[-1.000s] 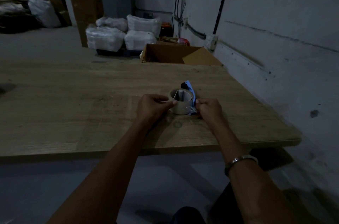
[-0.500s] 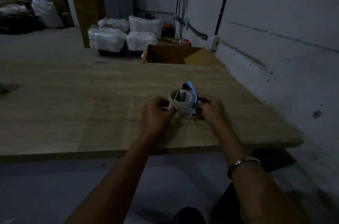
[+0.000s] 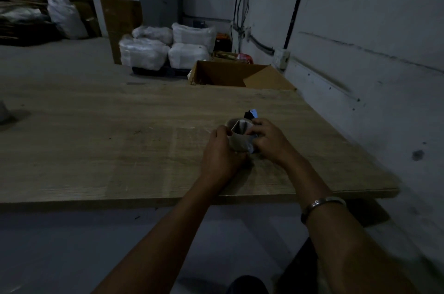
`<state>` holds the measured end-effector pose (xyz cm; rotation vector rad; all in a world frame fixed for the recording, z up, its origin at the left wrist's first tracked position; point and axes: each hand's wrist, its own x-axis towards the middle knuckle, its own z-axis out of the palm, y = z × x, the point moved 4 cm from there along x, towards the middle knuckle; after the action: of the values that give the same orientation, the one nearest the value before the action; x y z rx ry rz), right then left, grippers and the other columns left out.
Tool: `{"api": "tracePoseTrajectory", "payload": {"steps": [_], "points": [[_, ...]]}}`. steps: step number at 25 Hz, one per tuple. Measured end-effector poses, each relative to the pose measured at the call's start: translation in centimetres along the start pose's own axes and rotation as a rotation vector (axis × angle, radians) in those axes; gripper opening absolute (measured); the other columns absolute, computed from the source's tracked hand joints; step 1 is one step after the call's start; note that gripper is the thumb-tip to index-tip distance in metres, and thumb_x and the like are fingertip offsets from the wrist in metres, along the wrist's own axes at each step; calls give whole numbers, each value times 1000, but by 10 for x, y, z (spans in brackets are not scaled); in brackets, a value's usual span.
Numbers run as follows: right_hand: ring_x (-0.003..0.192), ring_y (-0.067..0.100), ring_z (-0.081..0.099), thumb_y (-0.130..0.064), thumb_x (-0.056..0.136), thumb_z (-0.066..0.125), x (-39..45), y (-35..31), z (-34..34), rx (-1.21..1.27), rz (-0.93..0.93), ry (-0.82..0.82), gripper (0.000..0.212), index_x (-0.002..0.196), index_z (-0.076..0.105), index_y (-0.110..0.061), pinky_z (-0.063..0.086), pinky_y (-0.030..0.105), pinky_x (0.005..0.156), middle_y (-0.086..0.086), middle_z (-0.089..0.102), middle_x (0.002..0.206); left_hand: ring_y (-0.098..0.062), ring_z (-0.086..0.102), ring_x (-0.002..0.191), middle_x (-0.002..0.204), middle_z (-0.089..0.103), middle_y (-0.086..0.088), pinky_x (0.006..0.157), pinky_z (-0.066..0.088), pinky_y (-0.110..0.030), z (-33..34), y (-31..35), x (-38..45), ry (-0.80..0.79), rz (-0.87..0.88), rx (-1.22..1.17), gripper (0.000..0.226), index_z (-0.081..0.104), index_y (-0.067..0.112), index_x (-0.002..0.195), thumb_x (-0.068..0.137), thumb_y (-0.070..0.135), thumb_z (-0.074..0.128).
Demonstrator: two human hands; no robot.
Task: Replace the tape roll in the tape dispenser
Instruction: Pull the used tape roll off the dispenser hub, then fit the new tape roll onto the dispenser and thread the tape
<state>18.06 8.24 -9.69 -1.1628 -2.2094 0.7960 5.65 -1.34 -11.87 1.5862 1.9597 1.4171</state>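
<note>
Right of centre in the frame, on the wooden tabletop (image 3: 120, 149), my left hand (image 3: 219, 151) and right hand (image 3: 269, 139) both close their grip around the beige tape roll (image 3: 239, 142) seated against the blue plastic tape dispenser (image 3: 253, 113).

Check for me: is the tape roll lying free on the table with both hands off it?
No, the left hand and right hand both grip the tape roll above the table.
</note>
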Motion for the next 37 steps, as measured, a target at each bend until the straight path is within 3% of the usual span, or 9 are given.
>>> {"api": "tracePoseTrajectory", "payload": {"steps": [7, 9, 11, 13, 16, 23, 30, 34, 37], "points": [[126, 22, 46, -5, 84, 72, -2, 17, -17, 46, -10, -20, 16, 86, 64, -18, 44, 25, 92, 2, 45, 135, -13, 54, 116, 135, 52, 3, 85, 57, -31, -10, -2, 8, -88, -17, -225, 64, 50, 24, 129, 74, 19, 82], [116, 22, 53, -3, 87, 67, -9, 17, -22, 220, 18, 3, 9, 91, 67, -11, 50, 17, 80, 5, 51, 132, -17, 53, 118, 141, 48, 1, 86, 58, -39, -12, 0, 9, -157, -53, -329, 74, 44, 27, 138, 74, 24, 82], [109, 28, 61, -1, 93, 56, -14, 20, -23, 520, 56, -27, 19, 109, 65, 3, 57, 26, 81, 13, 60, 126, -19, 50, 120, 144, 44, 0, 89, 56, -43, -13, 3, 9, -190, -77, -422, 74, 41, 32, 142, 78, 30, 79], [110, 32, 64, -3, 97, 48, -17, 26, -20, 833, 123, -90, 29, 122, 61, 2, 57, 37, 89, 20, 64, 123, -15, 45, 124, 145, 43, 3, 95, 47, -35, -16, 6, 10, -178, -47, -409, 73, 40, 32, 143, 80, 33, 76], [112, 29, 65, -5, 99, 41, -16, 35, -17, 1030, 159, -90, 31, 123, 61, -2, 58, 32, 84, 17, 67, 122, -8, 44, 119, 139, 47, 9, 90, 40, -24, -15, 11, 11, -146, 31, -328, 71, 43, 31, 141, 79, 37, 76], [83, 23, 60, -7, 100, 43, -12, 47, -27, 745, 223, 151, 26, 87, 63, -15, 46, 38, 75, 6, 65, 88, -19, 60, 113, 127, 64, -2, 91, 51, -35, 5, 25, 34, -95, 151, 107, 44, 54, 21, 134, 92, 29, 64], [87, 27, 61, -13, 99, 50, -2, 40, -36, 636, 204, 214, 20, 84, 63, -9, 51, 41, 81, 14, 63, 92, -18, 51, 97, 107, 57, -4, 76, 48, -31, 12, 22, 42, 76, 233, 325, 39, 71, 14, 104, 84, 46, 64], [78, 23, 59, -11, 98, 52, 2, 40, -38, 673, 225, 306, 30, 70, 61, -13, 50, 38, 77, 5, 62, 79, -19, 51, 105, 112, 57, -5, 78, 40, -26, 10, 20, 44, -69, 206, 279, 35, 71, 12, 103, 86, 42, 65], [67, 17, 54, -5, 98, 48, 1, 38, -43, 723, 206, 334, 33, 66, 55, -12, 47, 26, 64, 3, 55, 71, -24, 45, 131, 146, 45, -9, 96, 40, -29, 8, 17, 48, -357, 88, 156, 63, 47, 16, 141, 85, 33, 71]]}}
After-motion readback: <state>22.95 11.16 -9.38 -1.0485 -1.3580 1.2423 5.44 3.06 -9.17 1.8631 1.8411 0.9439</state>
